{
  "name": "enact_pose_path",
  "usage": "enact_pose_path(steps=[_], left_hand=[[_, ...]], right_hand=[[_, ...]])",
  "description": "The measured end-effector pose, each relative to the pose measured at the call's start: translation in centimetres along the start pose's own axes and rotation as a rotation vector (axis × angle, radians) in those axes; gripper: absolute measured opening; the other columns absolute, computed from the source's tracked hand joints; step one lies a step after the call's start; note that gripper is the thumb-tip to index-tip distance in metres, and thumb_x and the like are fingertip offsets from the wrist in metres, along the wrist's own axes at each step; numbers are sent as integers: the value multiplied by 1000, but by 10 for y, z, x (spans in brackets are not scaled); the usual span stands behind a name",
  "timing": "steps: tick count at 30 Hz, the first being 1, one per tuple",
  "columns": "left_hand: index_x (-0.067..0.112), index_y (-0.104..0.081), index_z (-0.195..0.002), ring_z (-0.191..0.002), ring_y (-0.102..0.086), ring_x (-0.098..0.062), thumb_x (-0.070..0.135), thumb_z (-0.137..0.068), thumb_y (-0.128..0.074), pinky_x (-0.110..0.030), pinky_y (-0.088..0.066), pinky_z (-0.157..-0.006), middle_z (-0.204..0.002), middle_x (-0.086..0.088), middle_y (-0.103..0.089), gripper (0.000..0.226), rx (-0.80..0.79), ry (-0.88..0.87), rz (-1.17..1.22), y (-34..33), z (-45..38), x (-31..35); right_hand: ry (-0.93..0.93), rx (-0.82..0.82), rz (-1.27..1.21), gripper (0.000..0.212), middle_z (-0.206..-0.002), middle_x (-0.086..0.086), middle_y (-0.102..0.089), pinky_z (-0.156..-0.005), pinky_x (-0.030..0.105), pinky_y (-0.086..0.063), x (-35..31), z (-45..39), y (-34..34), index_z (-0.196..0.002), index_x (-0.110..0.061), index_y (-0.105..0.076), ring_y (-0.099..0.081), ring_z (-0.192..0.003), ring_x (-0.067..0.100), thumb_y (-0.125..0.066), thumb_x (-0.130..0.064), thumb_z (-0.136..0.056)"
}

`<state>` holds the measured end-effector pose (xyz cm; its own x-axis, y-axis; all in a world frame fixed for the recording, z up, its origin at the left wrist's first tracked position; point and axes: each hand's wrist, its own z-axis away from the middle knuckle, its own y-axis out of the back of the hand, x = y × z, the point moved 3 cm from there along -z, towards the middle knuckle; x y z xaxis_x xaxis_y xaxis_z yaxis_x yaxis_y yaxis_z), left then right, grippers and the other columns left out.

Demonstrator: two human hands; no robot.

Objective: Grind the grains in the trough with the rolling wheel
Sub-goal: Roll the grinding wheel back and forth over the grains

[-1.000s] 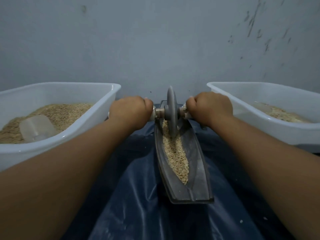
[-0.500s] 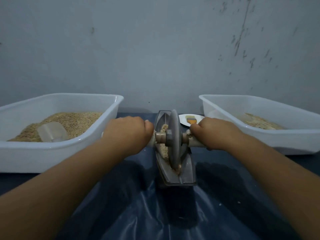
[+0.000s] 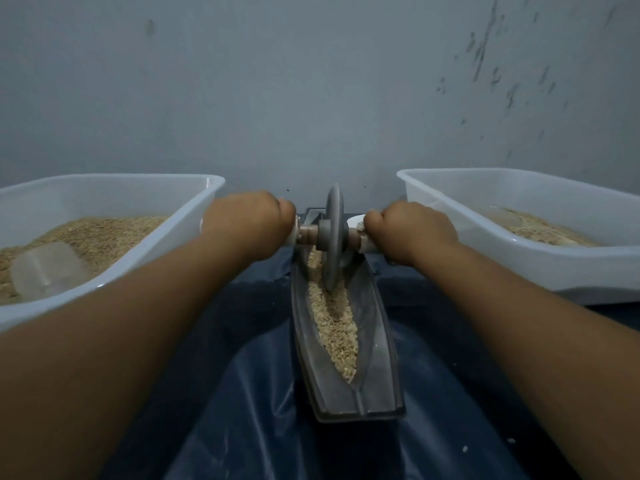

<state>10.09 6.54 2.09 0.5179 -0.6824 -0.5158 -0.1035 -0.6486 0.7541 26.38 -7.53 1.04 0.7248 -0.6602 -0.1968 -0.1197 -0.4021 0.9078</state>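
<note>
Both hands, left (image 3: 247,223) and right (image 3: 410,232), are gripping the rolling wheel (image 3: 333,237) axle; wheel is standing upright in the trough (image 3: 375,341) grains (image 3: 334,323).

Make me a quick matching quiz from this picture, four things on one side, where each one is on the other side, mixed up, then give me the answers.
Things:
1. rolling wheel
2. clear scoop
3. left hand
4. trough

Places:
A. lying on the grain in the left tub
B. closed on the handle on the wheel's left side
C. on the dark blue sheet, between the two tubs
D. standing on edge in the grains, at the trough's far end

Pairs: 1-D, 2-A, 3-B, 4-C
</note>
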Motion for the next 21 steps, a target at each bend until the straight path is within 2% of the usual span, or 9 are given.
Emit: enact_pose_path(steps=[5,7,10,13,15,17,19,20,21], left_hand=[[9,-50,-105,-69,-42,-28,16,-89,-53,-36,-35,-56,-77,-6,-34,18,36,18,12,-11,-20,-3],[9,-50,-105,-71,-47,-30,17,-90,-52,-36,-36,-56,-78,-7,-36,17,39,9,5,-11,-19,-3],[9,-49,-109,-83,-58,-34,19,-92,-50,-37,-37,-59,-89,-11,-52,20,18,-19,-29,-6,-11,0],[9,-48,-116,-92,-60,-35,22,-92,-52,-38,-39,-65,-104,-13,-57,28,-51,-43,-3,1,6,2],[9,-44,-122,-95,-59,-34,23,-92,-54,-38,-40,-66,-109,-13,-57,35,-87,-57,13,8,23,4],[8,-41,-123,-94,-59,-32,23,-93,-51,-38,-41,-66,-108,-12,-56,36,-81,-81,-6,17,43,6],[9,-36,-124,-92,-59,-30,24,-93,-48,-37,-40,-63,-106,-10,-55,37,-53,-108,-37,26,61,8],[9,-32,-125,-91,-58,-30,26,-93,-48,-36,-38,-61,-106,-9,-54,39,-40,-122,-51,31,69,8],[10,-30,-124,-91,-58,-29,28,-93,-48,-35,-37,-59,-105,-9,-53,40,-22,-131,-64,37,74,7]], right_hand=[[36,73,-23,36,-63,2,-44,-50,29,-21,0,-18,-10,-61,-20,-47,-40,-56,19,-28,-40,-85],[45,79,-28,36,-62,3,-44,-52,29,-24,0,-18,-11,-60,-20,-45,-42,-56,22,-27,-41,-82],[116,61,44,35,-64,3,-41,-60,34,-34,-1,-7,-8,-61,-18,-39,-47,-62,27,-33,-33,-92],[167,42,117,24,-81,14,-54,-66,39,-40,-4,10,0,-76,-14,-50,-56,-79,34,-40,-21,-96],[182,-8,167,21,-86,7,-54,-67,37,-39,-7,27,8,-76,-18,-43,-54,-79,32,-41,-17,-96],[186,-70,175,26,-75,6,-45,-63,34,-35,-7,42,17,-72,-16,-31,-42,-67,23,-39,-14,-96],[175,-161,100,17,-69,3,-39,-55,30,-29,-5,55,27,-77,-16,-33,-35,-61,20,-38,-13,-93],[153,-214,80,12,-64,2,-45,-53,30,-31,-3,62,32,-81,-13,-38,-40,-58,19,-38,-14,-92],[135,-276,67,18,-58,3,-54,-53,32,-37,-2,67,37,-80,-10,-44,-48,-55,20,-35,-17,-94]])
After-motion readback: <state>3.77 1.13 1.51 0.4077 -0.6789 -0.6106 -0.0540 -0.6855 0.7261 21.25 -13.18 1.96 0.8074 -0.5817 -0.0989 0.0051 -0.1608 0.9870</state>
